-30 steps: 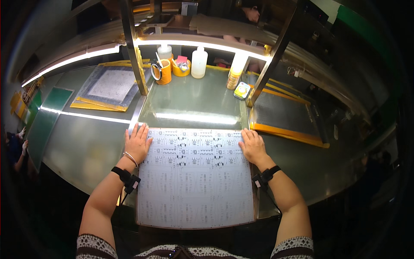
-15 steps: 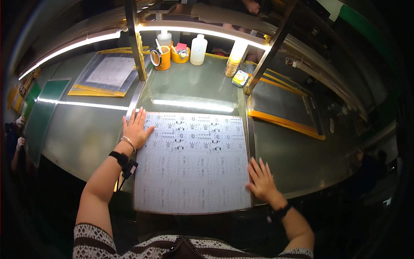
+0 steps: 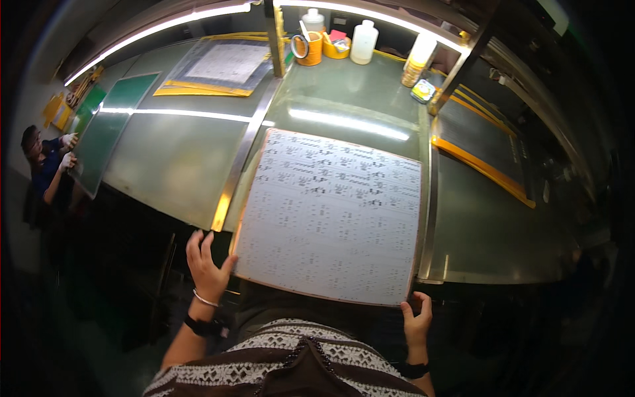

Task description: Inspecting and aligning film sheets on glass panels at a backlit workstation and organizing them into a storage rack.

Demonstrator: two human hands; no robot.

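Observation:
A large white panel (image 3: 331,212) printed with rows of small dark patterns lies on the grey glass worktable (image 3: 344,92), its near edge reaching over the table's front. My left hand (image 3: 206,259) grips the panel's near left corner, thumb against its edge. At the near right corner my right hand (image 3: 417,319) pinches the panel's edge. Both wrists wear dark bands.
At the back stand an orange mug (image 3: 309,47), two white bottles (image 3: 364,41), an orange tray and a stack of tape rolls (image 3: 411,69). A yellow-framed sheet (image 3: 218,66) lies back left. Another person (image 3: 46,162) in white gloves holds a green panel (image 3: 109,135) at the left.
Both my hands slid from the panel's far corners down to its near corners and took hold of it. The view has shifted back and left.

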